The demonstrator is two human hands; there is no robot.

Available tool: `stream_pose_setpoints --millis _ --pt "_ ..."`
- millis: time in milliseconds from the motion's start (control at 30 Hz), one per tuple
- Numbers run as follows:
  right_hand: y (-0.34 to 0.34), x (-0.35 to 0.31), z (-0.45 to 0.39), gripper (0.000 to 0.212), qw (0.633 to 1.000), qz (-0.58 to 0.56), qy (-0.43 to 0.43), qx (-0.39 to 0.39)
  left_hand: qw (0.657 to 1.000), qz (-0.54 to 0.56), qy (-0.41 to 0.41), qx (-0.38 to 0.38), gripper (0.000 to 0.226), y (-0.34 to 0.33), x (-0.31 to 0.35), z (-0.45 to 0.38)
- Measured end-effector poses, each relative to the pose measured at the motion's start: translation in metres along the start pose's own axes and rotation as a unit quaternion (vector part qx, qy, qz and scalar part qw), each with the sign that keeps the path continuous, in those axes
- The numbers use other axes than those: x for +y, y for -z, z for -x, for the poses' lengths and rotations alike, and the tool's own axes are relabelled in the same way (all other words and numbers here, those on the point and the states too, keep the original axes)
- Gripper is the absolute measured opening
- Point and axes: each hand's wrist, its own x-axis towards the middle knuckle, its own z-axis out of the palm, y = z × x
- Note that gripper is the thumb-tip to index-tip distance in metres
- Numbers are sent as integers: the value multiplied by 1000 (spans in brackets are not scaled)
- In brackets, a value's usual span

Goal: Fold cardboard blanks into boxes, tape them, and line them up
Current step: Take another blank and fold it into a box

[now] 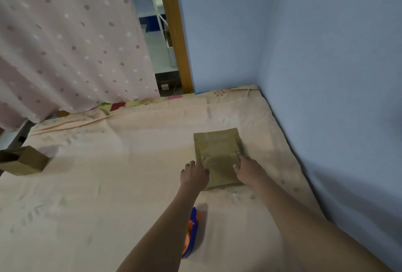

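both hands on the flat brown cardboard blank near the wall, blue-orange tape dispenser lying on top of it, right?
Not quite. In the head view the blue and orange tape dispenser lies on the bedsheet, nearer the person, beneath the left forearm. Both hands, left and right, are on the flat brown cardboard blank.

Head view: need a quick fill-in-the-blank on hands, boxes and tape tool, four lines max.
1. Both hands touch the flat cardboard box lying on the ____.
2. The left hand rests at the box's ____ edge.
3. The blue and orange tape dispenser lies under the ____ forearm.
4. An open-ended box sits at the far ____.

Missing: bed; left; left; left
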Motion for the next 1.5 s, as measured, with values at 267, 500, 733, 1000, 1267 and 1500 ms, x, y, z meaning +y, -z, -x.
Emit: stream_pose_setpoints --millis 267,500,733,1000,1267,1500 --pt "-1 8 -78 37 993 -53 -77 -66 990 106 53 -72 49 -18 11 -69" --pt "-12 15 -122 41 983 -29 -134 -124 972 175 113 -106 38 -25 10 -113" --pt "-18 23 -135 40 965 -157 -178 -113 954 235 154 -105 33 -23 10 -120" --pt "-15 28 -121 62 923 -290 -239 -87 856 462 212 -98 38 -22 0 -109" --pt "20 36 -64 16 934 -318 -160 -13 823 531 166 -112 24 -2 7 -55" --pt "58 48 -5 16 981 -180 -46 57 948 315 49 -16 70 5 21 -22"
